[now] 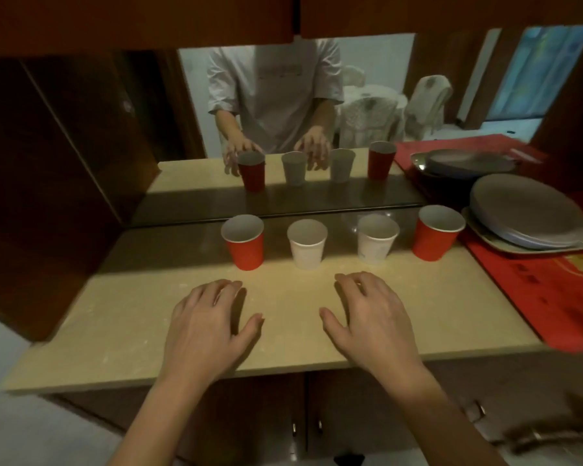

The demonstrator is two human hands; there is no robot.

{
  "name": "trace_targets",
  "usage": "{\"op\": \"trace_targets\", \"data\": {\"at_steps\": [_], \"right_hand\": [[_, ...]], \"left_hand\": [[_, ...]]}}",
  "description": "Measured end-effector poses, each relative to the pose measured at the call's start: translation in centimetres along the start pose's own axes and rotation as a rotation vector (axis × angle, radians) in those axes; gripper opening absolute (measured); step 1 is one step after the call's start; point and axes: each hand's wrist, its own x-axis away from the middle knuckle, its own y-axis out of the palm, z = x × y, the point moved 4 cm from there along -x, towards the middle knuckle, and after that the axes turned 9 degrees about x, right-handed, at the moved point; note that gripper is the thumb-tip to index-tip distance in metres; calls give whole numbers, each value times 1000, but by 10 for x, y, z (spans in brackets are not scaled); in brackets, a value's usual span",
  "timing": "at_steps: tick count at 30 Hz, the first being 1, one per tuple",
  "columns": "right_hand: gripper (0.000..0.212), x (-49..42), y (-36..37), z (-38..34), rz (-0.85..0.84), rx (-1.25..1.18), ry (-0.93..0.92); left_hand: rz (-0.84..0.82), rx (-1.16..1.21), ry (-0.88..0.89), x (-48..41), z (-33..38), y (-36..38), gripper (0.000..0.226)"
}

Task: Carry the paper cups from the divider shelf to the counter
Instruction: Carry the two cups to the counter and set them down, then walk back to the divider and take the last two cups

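Note:
Several paper cups stand upright in a row on the beige shelf top (pixel 148 314), close to a mirror: a red cup (pixel 244 243) at the left, a white cup (pixel 307 244), a second white cup (pixel 376 239), and a red cup (pixel 435 234) at the right. My left hand (pixel 209 324) hovers palm down just in front of the left red cup, fingers spread, holding nothing. My right hand (pixel 371 317) hovers the same way in front of the white cups, also with nothing in it. Neither hand touches a cup.
The mirror (pixel 283 129) behind the cups shows them and a person in a light shirt. At the right, a stack of grey plates (pixel 525 210) rests on a tray over a red cloth (pixel 552 297). Dark wooden cabinets hang above and at the left.

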Motion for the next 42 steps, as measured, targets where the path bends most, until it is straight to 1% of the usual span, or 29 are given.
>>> {"op": "trace_targets", "data": {"at_steps": [2, 7, 12, 16, 25, 28, 30, 36, 40, 42], "right_hand": [[55, 12, -8, -2, 5, 13, 27], [56, 62, -32, -1, 4, 74, 155], [53, 135, -57, 7, 21, 145, 339], [53, 206, -81, 18, 13, 213, 514], [51, 365, -145, 69, 15, 409, 903], [52, 414, -165, 86, -12, 459, 1013], [54, 445, -176, 98, -30, 488, 1072], [52, 533, -203, 154, 1, 482, 1234], [48, 589, -224, 205, 100, 522, 1302], [46, 614, -238, 233, 114, 555, 1320]], "left_hand": [[0, 10, 25, 6, 6, -2, 67], [-25, 72, 158, 23, 26, -7, 67], [-64, 146, 358, 52, 58, -3, 61], [-113, 208, 526, 85, 104, 4, 59], [-227, 325, 876, 155, 242, 24, 61], [-257, 348, 981, 183, 292, 33, 61], [-278, 366, 1054, 203, 328, 39, 61], [-355, 404, 1220, 265, 440, 57, 62], [-383, 420, 1318, 305, 523, 66, 62], [-384, 427, 1356, 323, 566, 69, 62]]}}
